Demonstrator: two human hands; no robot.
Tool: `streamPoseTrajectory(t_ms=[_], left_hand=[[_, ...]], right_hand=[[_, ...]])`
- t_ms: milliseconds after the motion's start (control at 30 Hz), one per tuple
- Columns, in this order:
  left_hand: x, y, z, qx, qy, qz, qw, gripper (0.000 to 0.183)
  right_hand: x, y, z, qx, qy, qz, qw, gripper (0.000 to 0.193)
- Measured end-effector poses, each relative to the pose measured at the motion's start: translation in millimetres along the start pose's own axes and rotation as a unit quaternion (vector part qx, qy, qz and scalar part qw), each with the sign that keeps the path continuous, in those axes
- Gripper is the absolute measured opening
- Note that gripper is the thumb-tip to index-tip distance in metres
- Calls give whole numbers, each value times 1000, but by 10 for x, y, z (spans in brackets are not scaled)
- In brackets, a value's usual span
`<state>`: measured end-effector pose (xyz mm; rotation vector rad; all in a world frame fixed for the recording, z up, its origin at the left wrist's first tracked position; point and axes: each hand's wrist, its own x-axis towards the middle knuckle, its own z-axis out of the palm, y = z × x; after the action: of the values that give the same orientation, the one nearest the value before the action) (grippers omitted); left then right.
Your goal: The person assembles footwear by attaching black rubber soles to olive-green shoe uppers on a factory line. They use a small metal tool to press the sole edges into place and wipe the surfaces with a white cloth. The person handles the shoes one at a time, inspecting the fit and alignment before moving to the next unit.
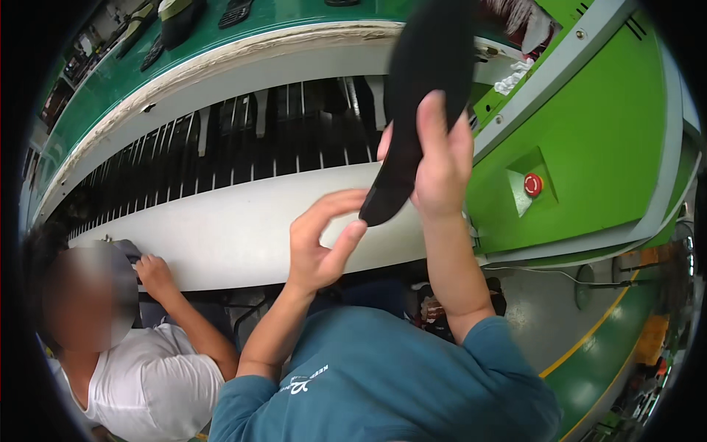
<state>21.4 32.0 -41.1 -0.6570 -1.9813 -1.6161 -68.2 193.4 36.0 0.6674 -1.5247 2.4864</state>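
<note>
A long black shoe sole or insole (431,74) is held up in front of me, its narrower lower end pointing down and left. My right hand (444,162) is wrapped round its middle, with the thumb lying along the face. At the lower end, my left hand (320,239) has its thumb and index finger against the tip, one on each side. Part of the fingers of both hands is hidden behind the sole.
Beyond a white ledge (258,221) runs a dark slatted conveyor (280,136). A green shelf (243,44) above carries several dark footwear pieces. At right stands a green machine housing (589,162) with a red stop button (533,184). A co-worker in white (155,376) sits at left.
</note>
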Motion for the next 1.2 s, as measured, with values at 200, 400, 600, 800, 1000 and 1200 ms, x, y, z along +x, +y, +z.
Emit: streamPoseTrajectory(t_ms=[200,400,600,800,1000,1200], left_hand=[[665,264,-129,-413,46,-138,899,99],[671,170,-141,-448,38,-153,880,96],[601,-252,-62,-329,101,-238,908,71],[912,-1480,-440,-128,101,-269,949,39],[994,-3562,-2751,618,87,-56,779,55],[822,-3941,-3147,520,54,-262,812,93]], right_hand=[[-830,192,-196,-170,-148,54,973,42],[-1013,384,-175,-120,-146,98,977,35],[-993,643,-244,-79,-152,141,975,36],[-1026,1278,-399,-64,8,208,976,28],[-1067,1409,-487,-124,28,231,965,27],[-1071,1470,-521,-183,46,195,963,28]])
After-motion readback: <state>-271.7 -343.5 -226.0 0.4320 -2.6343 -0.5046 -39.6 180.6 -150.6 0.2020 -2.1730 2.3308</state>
